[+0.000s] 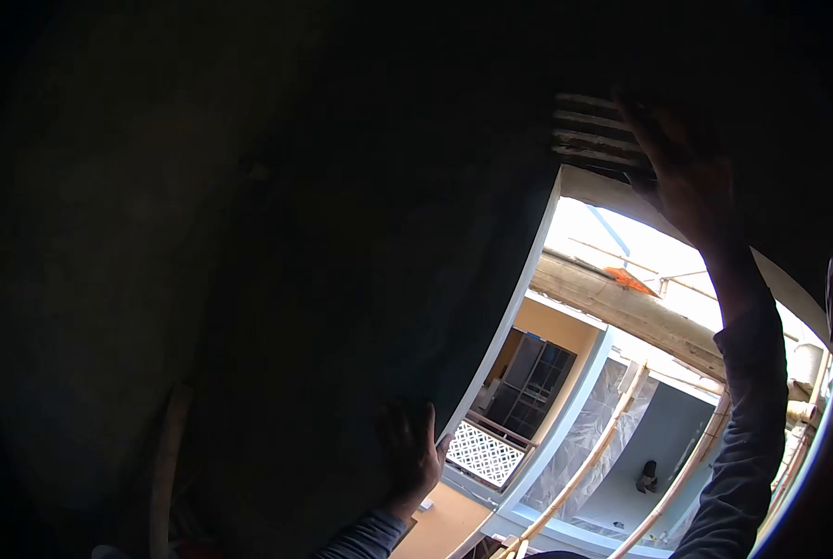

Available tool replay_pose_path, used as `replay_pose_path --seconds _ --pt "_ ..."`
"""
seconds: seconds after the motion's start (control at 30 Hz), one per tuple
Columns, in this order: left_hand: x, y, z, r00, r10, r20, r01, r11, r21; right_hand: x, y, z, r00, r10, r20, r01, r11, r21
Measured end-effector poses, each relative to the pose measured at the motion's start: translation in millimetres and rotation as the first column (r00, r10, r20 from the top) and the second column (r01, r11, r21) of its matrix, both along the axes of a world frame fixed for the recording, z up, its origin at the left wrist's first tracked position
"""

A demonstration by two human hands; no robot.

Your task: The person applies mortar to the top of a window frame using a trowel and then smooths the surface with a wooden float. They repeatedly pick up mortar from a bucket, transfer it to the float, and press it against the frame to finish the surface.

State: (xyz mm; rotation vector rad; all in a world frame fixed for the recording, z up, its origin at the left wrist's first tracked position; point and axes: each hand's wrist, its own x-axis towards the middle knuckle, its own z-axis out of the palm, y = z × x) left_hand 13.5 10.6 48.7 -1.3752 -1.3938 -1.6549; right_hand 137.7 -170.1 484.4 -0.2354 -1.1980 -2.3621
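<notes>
My left hand point(409, 452) is at the lower middle, fingers apart and pointing up, against or close to a dark wall surface point(360, 279) beside its pale edge. Raised at the upper right, my right hand point(682, 168) reaches toward a ribbed, slatted piece point(598, 130) above the bright opening. Its fingers are extended, dark against the shadow; whether they touch the slats cannot be made out. Nothing shows in either hand.
Through the opening stand a building with a barred window point(531, 377), a patterned white balcony panel point(486, 454), bamboo poles point(589, 456) and a concrete beam point(630, 312). A distant person point(647, 477) is low in the opposite bay. A wooden strip point(168, 470) stands lower left.
</notes>
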Motion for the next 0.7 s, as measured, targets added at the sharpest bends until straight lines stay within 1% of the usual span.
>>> replay_pose_path --seconds 0.03,0.1,0.13,0.17,0.2,0.23,0.3,0.37,0.43,0.53,0.6,0.63,0.7 --pt "-0.4 -0.2 0.8 1.0 0.0 0.003 0.0 1.0 0.008 -0.4 2.1 3.1 1.0 0.0 0.001 0.0 1.0 -0.002" --pt "-1.4 1.4 -1.4 1.0 0.003 0.007 -0.003 1.0 0.014 4.6 4.3 10.2 0.999 0.033 0.035 -0.037 0.995 0.095" --pt "-0.4 3.1 -1.9 1.0 0.0 0.004 0.0 1.0 0.022 6.9 4.0 13.2 0.999 0.023 0.025 -0.025 0.995 0.099" --pt "1.1 4.8 -1.8 1.0 -0.016 -0.015 0.016 0.999 0.028 11.6 2.5 16.2 0.998 0.045 0.037 -0.049 0.993 0.103" --pt "2.0 5.8 -1.6 1.0 -0.02 0.007 0.019 0.999 0.04 19.6 0.2 18.9 0.997 0.065 0.047 -0.07 0.992 0.11" --pt "2.5 6.2 -0.3 0.999 -0.023 0.032 0.021 0.998 0.051 29.5 -1.1 22.4 0.998 0.048 0.027 -0.051 0.992 0.117" --pt "2.9 0.9 2.0 1.0 -0.006 0.01 0.005 0.999 0.046 46.7 -1.2 29.6 0.995 0.089 -0.037 -0.082 0.983 0.166" --pt "3.2 -4.5 3.9 1.0 -0.01 0.013 0.01 1.0 0.013 65.9 -0.8 34.1 0.994 0.084 -0.076 -0.069 0.982 0.176" --pt "3.6 -4.7 3.6 1.0 -0.018 0.012 0.017 1.0 0.019 81.2 -2.1 33.9 0.99 0.078 -0.118 -0.054 0.981 0.188" --pt "7.2 3.1 -2.3 0.999 -0.035 0.027 0.034 0.999 0.023 100.1 -3.2 31.9 0.988 0.081 -0.13 -0.058 0.984 0.166" --pt "6.4 8.5 -2.8 0.998 -0.042 0.036 0.041 0.999 0.021 109.5 0.4 31.6 0.969 0.05 -0.24 -0.022 0.993 0.119" --pt "6.2 8.1 -3.1 0.998 -0.044 0.035 0.043 0.999 0.02 113.9 2.6 32.0 0.968 0.053 -0.246 -0.024 0.993 0.117" --pt "6.3 8.1 -4.2 0.999 -0.043 0.032 0.043 0.999 0.016 121.7 8.0 32.5 0.948 0.072 -0.309 -0.072 0.997 0.014"
